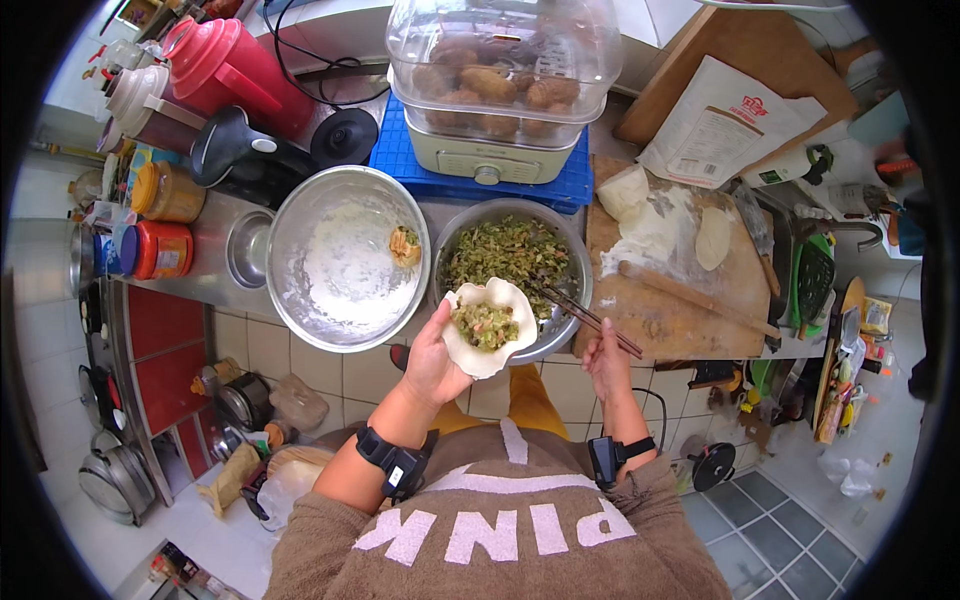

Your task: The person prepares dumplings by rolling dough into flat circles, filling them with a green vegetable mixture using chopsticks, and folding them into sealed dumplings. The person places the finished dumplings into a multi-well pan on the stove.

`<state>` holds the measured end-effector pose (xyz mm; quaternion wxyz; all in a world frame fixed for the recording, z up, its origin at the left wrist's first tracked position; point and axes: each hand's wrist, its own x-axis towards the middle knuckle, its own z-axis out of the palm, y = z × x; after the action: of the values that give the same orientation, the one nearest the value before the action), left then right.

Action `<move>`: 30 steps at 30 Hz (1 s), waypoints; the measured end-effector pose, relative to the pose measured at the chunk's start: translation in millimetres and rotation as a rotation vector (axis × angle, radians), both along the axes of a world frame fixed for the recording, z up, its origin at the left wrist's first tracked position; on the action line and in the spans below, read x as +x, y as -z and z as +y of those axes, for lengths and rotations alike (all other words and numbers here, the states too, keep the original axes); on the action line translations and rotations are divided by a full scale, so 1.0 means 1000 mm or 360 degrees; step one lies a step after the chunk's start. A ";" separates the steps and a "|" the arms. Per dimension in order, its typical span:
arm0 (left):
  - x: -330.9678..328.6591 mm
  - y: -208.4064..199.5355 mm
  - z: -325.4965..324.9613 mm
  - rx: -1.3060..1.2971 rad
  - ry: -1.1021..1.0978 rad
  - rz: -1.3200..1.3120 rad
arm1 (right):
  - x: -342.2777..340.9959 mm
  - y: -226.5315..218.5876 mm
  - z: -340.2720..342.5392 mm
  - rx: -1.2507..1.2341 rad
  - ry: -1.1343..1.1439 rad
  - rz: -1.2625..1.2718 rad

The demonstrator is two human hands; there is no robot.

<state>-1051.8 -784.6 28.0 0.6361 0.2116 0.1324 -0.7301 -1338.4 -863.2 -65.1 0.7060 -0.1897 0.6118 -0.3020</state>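
Observation:
My left hand (433, 362) cups a round, wavy-edged dough wrapper (522, 338), its thumb on the left rim. A mound of chopped green filling (485, 327) sits in the middle of the wrapper. Just beyond is a metal bowl (578, 235) of chopped green and brown filling (505, 250), partly covered by the wrapper. My right hand (606, 362) is closed at a pair of dark chopsticks (590, 316), whose tips reach into that bowl. To the left stands a wide metal bowl (283, 290) dusted with flour, one small filled dough piece (404, 246) against its right side.
A steamer (487, 168) with a clear lid and brown items inside stands on a blue crate (390, 155). The floury board (640, 330) at right bears dough (624, 193), a flattened wrapper (713, 238) and a rolling pin (695, 298). Jars (163, 250), a black kettle (250, 160) and flasks (235, 75) crowd the left.

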 end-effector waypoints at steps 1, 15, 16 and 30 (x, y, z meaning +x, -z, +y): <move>-0.001 -0.005 0.001 -0.0102 -0.0012 0.0092 | 0.001 -0.005 0.005 0.0165 -0.0097 -0.0093; -0.009 -0.059 0.013 -0.0096 0.0241 0.0009 | 0.080 -0.136 0.038 -0.0903 -0.0796 -0.0531; -0.009 -0.063 0.016 -0.0073 0.0259 -0.0068 | 0.080 -0.140 0.041 -0.1034 -0.0838 -0.0444; -0.007 -0.079 0.043 -0.0107 0.0363 -0.0246 | 0.083 -0.171 0.056 -0.2156 -0.1034 0.0474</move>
<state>-1058.3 -742.0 107.1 0.5641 0.2593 0.0336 -0.7832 -1255.7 -807.1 106.3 0.3990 -0.7901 0.2954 -0.3596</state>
